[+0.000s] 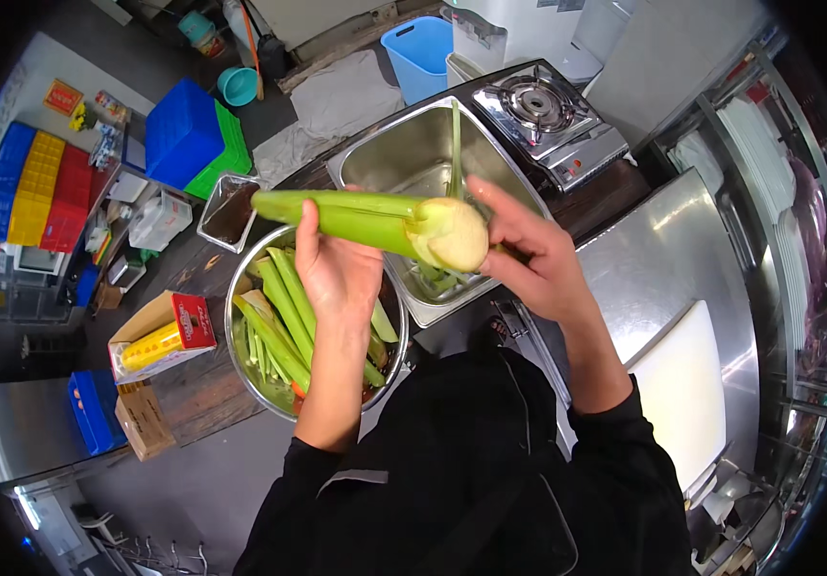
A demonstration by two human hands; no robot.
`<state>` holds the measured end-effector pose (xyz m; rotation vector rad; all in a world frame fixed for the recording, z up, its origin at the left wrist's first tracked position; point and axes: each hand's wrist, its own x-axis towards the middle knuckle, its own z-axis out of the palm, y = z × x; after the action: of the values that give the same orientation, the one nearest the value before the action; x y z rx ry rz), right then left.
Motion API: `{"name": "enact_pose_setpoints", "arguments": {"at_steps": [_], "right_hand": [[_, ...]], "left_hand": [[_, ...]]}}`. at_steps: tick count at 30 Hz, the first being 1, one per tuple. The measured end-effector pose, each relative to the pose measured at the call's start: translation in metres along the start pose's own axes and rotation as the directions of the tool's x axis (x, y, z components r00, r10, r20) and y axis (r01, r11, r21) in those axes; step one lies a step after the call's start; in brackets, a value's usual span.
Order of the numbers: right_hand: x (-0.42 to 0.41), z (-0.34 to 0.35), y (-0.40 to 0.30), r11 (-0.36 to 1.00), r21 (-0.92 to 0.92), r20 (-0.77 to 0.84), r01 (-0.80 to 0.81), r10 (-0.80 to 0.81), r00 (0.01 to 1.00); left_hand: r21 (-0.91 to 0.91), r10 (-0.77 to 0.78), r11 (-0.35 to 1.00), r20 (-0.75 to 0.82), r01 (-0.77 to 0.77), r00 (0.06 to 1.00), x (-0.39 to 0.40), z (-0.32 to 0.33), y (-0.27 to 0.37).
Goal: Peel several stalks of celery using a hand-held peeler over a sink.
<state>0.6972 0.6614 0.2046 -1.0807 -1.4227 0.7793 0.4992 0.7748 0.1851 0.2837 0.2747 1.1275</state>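
Note:
A thick bunch of green stalks, likely celery, lies across my left hand. That hand's thumb is over the front of the stalks, and the palm is underneath. The bunch's pale cut base points right. At this base is my right hand, its thumb tip at the edge and index finger stretched out; whether it grips the base is unclear. A thin green strip rises behind the base, over the steel pan. Below my left hand, a round metal bowl holds several cut green stalks.
A portable gas stove stands beyond the pan. At right, a white cutting board lies on a steel counter. Left of the bowl are a small dark-filled container, an open red-and-white box and a cardboard box.

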Motion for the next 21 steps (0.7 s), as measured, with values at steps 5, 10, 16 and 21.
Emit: {"name": "enact_pose_setpoints", "arguments": {"at_steps": [5,10,16,21], "right_hand": [[0.001,0.006,-0.015,0.968,-0.220,0.129,0.122,-0.095,0.987],[-0.005,0.017,-0.023,0.994,-0.099,0.227,-0.048,0.069,0.971],[-0.006,0.024,0.000,0.981,-0.160,0.238,0.108,-0.068,0.969],[-0.006,0.033,0.023,1.000,-0.009,0.014,-0.012,0.012,1.000]], "left_hand": [[0.135,-0.098,0.984,-0.148,0.118,0.984,0.006,-0.005,-0.007],[0.215,-0.219,0.947,-0.116,0.239,0.969,0.013,-0.009,-0.011],[0.321,-0.231,0.894,-0.267,0.312,0.936,0.022,-0.008,-0.019],[0.338,-0.185,0.893,-0.326,0.297,0.927,0.028,-0.009,-0.023]]}}
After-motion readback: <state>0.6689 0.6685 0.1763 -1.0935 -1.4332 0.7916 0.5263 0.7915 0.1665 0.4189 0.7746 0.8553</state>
